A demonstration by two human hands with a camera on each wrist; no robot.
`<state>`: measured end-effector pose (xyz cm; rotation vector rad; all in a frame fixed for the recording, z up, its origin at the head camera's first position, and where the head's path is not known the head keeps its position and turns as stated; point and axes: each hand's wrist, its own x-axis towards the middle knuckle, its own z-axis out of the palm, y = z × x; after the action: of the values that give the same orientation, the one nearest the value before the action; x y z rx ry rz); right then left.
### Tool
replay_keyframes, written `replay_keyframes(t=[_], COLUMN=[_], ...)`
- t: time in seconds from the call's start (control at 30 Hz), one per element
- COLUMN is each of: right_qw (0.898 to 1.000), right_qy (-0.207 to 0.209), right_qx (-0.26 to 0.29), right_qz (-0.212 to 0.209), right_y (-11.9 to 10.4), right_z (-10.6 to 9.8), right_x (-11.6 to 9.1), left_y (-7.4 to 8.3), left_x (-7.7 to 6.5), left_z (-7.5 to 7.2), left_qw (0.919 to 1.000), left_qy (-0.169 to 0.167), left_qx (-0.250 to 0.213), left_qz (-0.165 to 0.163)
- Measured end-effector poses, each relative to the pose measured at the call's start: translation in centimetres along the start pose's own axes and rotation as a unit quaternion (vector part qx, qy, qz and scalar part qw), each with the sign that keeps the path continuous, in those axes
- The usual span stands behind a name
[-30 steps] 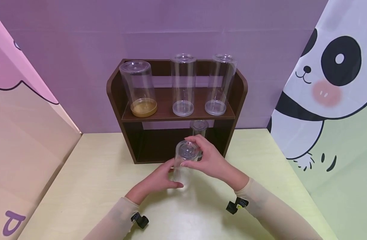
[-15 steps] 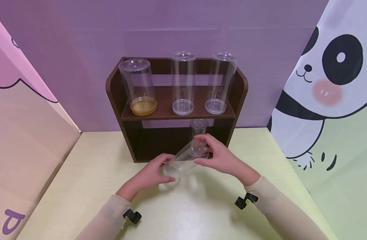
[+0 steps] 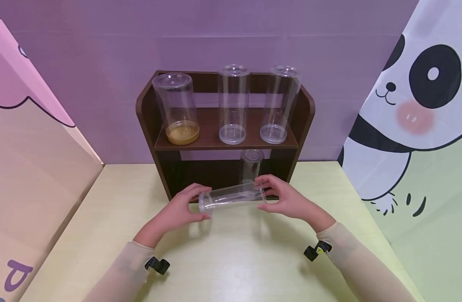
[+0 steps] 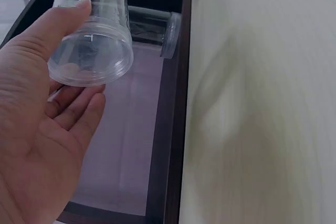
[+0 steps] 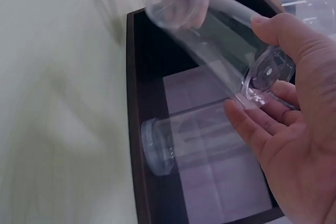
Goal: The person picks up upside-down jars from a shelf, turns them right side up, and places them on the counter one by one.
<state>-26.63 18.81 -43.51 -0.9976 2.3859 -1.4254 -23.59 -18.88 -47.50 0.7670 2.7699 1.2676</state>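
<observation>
A clear plastic jar (image 3: 232,197) lies nearly level in the air in front of the rack's lower shelf. My left hand (image 3: 179,208) holds its lidded end, thumb on one side and fingers on the other; the clear lid (image 4: 92,59) shows in the left wrist view. At the other end, my right hand (image 3: 287,199) grips the base between thumb and fingers. Behind it, a second clear jar (image 3: 250,165) stands upright on the lower shelf, partly covered by the held jar and my right hand.
The dark brown two-tier rack (image 3: 225,147) stands on a pale table (image 3: 231,260) against a purple backdrop. Its upper shelf bears a wide jar (image 3: 176,105) with a gold lid at the bottom, a tall clear jar (image 3: 233,105) and another tall clear jar (image 3: 277,105).
The jar has gone from upright, through a tilt, to nearly level, its lidded end swinging left and up. My left hand has moved left and up, my right hand to the right.
</observation>
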Motion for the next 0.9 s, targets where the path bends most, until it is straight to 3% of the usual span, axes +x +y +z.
replay_keyframes(t=[0.23, 0.6, 0.9], right_qw=[1.0, 0.999, 1.0], right_qy=[-0.001, -0.002, -0.003], right_qx=[0.004, -0.026, -0.023], right_qz=[-0.003, 0.019, 0.021], right_y=[0.9, 2.6, 3.9], right_z=[0.1, 1.1, 2.2], right_x=[-0.3, -0.7, -0.7], left_y=[-0.2, -0.3, 0.5], left_x=[0.1, 0.3, 0.6], left_z=[-0.6, -0.9, -1.4], left_qw=[0.9984, 0.9887, 0.986], left_qy=[0.012, 0.012, 0.029], left_qx=[-0.055, -0.149, -0.162], left_qz=[0.01, 0.015, 0.022])
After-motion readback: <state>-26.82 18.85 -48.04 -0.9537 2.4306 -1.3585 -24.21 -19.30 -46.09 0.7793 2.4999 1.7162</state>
